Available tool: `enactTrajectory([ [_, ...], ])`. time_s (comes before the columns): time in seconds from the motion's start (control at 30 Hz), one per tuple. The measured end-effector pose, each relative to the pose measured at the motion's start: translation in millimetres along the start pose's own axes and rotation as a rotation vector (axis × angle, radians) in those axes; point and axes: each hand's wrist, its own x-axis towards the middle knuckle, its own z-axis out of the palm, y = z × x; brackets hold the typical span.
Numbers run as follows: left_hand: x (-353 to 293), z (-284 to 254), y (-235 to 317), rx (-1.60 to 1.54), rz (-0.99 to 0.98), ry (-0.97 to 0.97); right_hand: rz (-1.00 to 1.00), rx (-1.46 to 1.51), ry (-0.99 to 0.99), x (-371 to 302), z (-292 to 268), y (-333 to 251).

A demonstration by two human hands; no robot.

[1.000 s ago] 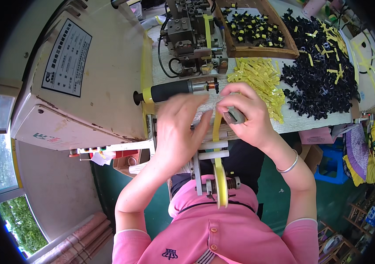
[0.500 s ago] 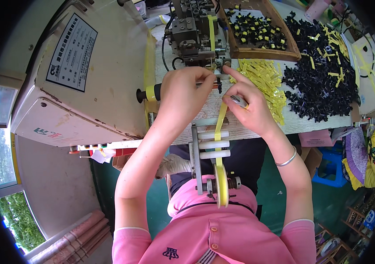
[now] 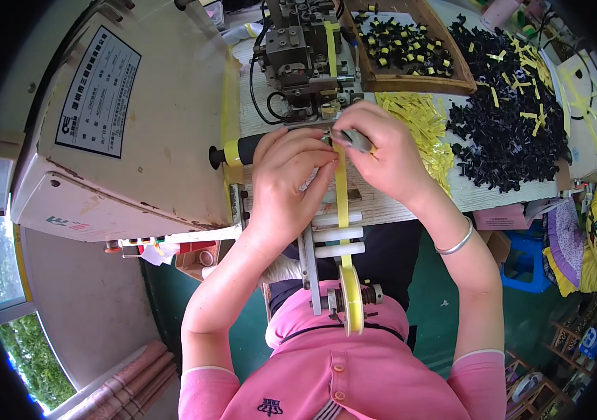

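Head view: right hand [image 3: 386, 150] grips grey tool [image 3: 357, 141]; left hand [image 3: 286, 180] half-curls beside yellow tape [image 3: 342, 190], hold we cannot tell; printed label [image 3: 99, 94].

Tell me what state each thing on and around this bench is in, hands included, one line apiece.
Left hand: fingers bent, fingertips by the tape
Right hand: closed around a grey metal tool
Narrow yellow tape: drawn out toward the hands
Round yellow tape reel: tape still wound on it
Open wooden tray: holding black-and-yellow pieces
Small black pieces: heaped loose
Short yellow strips: cut, piled loose
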Motion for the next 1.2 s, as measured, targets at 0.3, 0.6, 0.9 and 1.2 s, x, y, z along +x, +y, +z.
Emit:
enactTrajectory([
  [0.3, -1, 2, -5, 0.020, 0.056, 0.018, 0.510, 0.308, -0.073, 17, -1, -4],
  [0.6, 2, 3, 1, 0.018, 0.028, -0.005, 0.098, -0.089, 0.131, -1, 7, 6],
  [0.9, 1, 2, 0, 0.007, 0.023, -0.017, -0.294, -0.401, -0.009, -7, -16, -1],
  [1.2, 3, -1, -2, -0.039, -0.028, 0.003, -0.076, 0.045, -0.043, 6, 4, 28],
])
